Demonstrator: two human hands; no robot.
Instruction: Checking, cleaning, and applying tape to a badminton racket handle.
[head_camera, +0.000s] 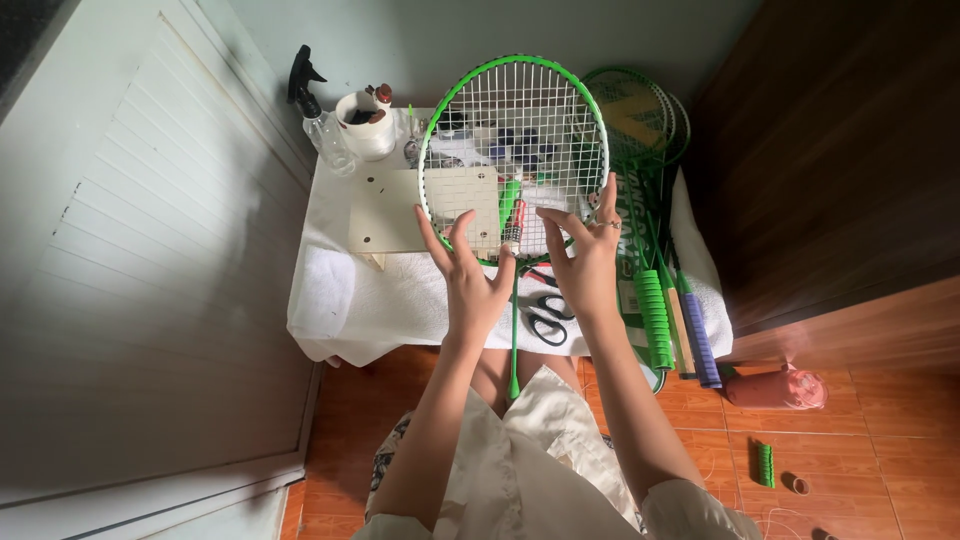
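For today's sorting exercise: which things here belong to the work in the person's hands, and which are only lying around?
In use:
green racket, held upright by its strung head
left hand and right hand, both on the lower frame

Lying about:
black scissors
spray bottle
white cup
spare rackets at the right
pink bottle on the floor
green grip roll

A green and white printed label runs along a spare racket at the table's right side, beside the right hand. Its print is too small to tell. There are no screens or signs.
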